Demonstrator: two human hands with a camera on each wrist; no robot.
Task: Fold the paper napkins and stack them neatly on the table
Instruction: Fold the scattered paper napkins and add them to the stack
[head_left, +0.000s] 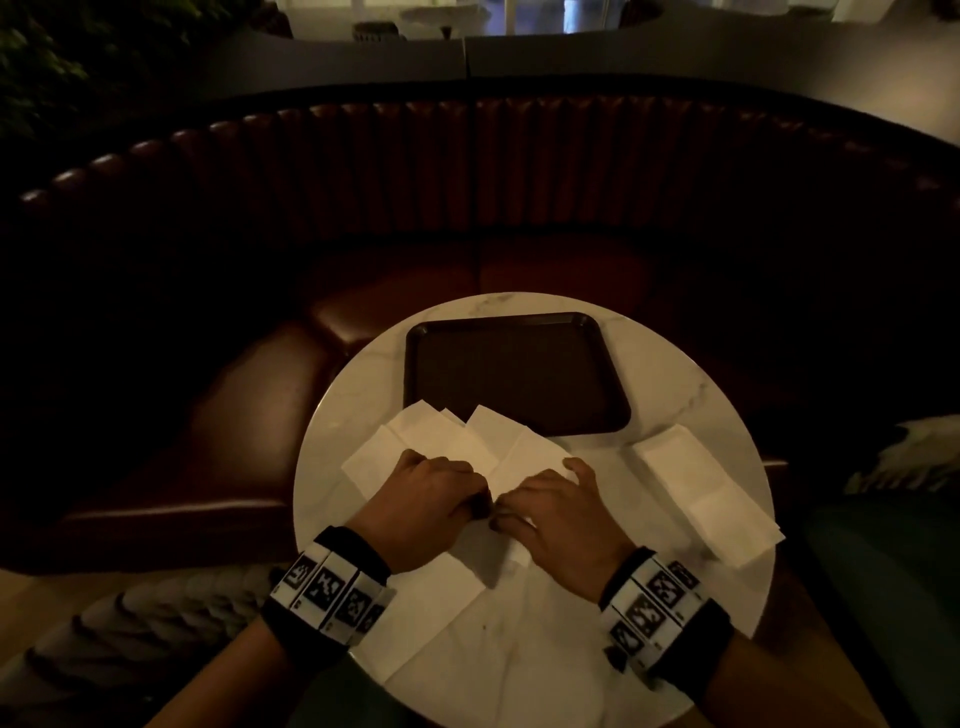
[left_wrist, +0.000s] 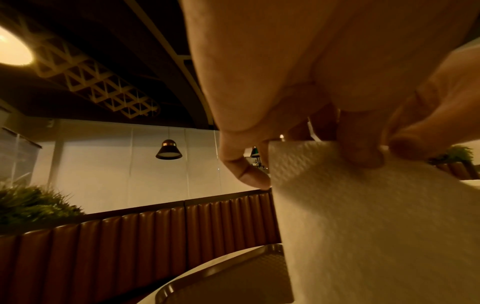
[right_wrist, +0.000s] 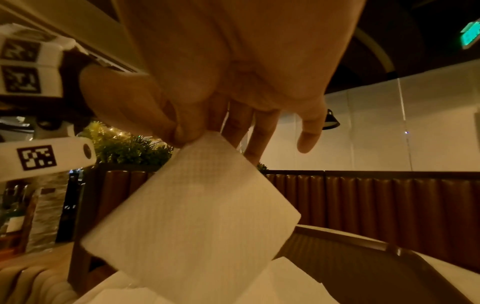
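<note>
Both hands hold one white paper napkin (head_left: 524, 457) above the round marble table (head_left: 675, 384). My left hand (head_left: 431, 493) pinches its corner between thumb and fingers; the wrist view shows that napkin (left_wrist: 363, 216) hanging below the left hand (left_wrist: 363, 152). My right hand (head_left: 550, 499) pinches the adjoining corner, and the napkin (right_wrist: 197, 216) droops under the right hand (right_wrist: 187, 133). Several loose napkins (head_left: 415, 436) lie fanned beyond the hands. A folded stack (head_left: 701, 493) lies at the right. A large unfolded napkin (head_left: 493, 639) covers the near table.
A dark empty tray (head_left: 511, 374) sits at the table's far side, its near edge partly under the loose napkins. A curved brown leather booth (head_left: 467, 171) wraps around the table. A patterned cushion (head_left: 914, 457) lies at the right.
</note>
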